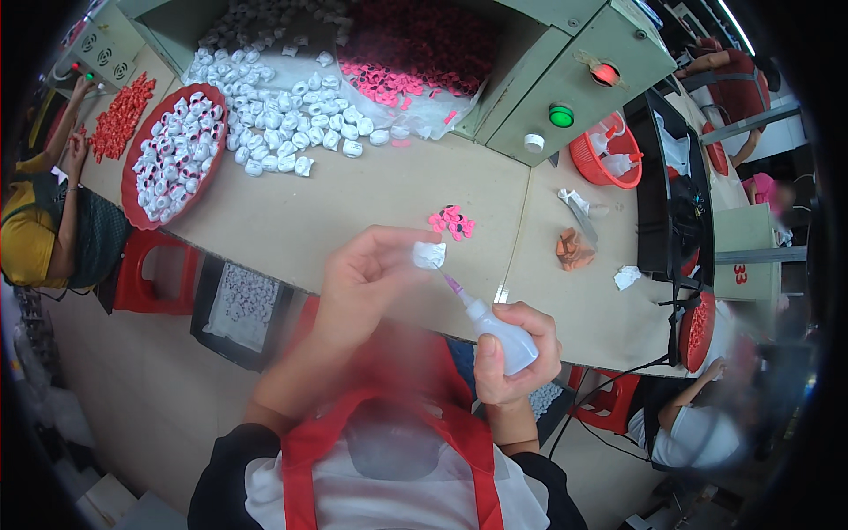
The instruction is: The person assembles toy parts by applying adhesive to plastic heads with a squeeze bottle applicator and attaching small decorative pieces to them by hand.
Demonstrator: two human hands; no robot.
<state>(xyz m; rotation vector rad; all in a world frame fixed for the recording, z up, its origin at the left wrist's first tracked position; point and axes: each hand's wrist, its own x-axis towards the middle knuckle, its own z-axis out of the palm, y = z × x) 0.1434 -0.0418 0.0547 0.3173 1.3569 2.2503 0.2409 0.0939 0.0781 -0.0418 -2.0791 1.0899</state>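
Note:
Between the fingertips of my left hand (367,269) is a small white moulded piece (430,255), held above the table's near edge. My right hand (521,358) is wrapped round a translucent squeeze bottle (507,339). The bottle's thin pinkish nozzle (456,285) tilts up to the left, its tip at or very near the lower side of the white piece; whether they touch I cannot tell. Just beyond my hands lies a small cluster of pink pieces (452,222) with dark marks. Many similar white pieces (300,119) are spread at the back of the table.
A red scalloped tray (132,196) of white pieces stands at left, near red pieces (124,115). A green metal box (565,79) with buttons rises at back right. Rightward are a red basket (590,157) of bottles, crumpled brown paper (574,250) and a black crate (649,221). Other people sit on both sides.

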